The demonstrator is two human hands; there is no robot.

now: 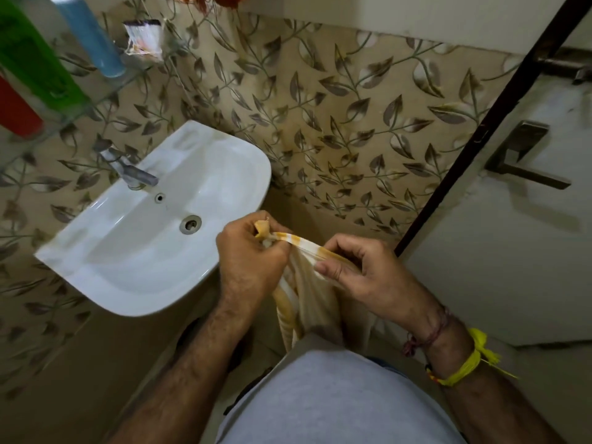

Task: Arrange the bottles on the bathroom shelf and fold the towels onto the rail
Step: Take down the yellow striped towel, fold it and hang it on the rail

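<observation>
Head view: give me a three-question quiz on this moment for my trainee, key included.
1. True or false: both hands grip the towel.
2. Which bottle on the glass shelf stands nearest the hanging packet: A) red B) green C) blue?
3. Fill in: the towel hangs in front of the person, to the right of the ____.

Key:
1. True; the left hand and right hand stretch its striped edge between them.
2. C, the blue bottle; the green bottle and red bottle sit further left.
3. sink.
</observation>
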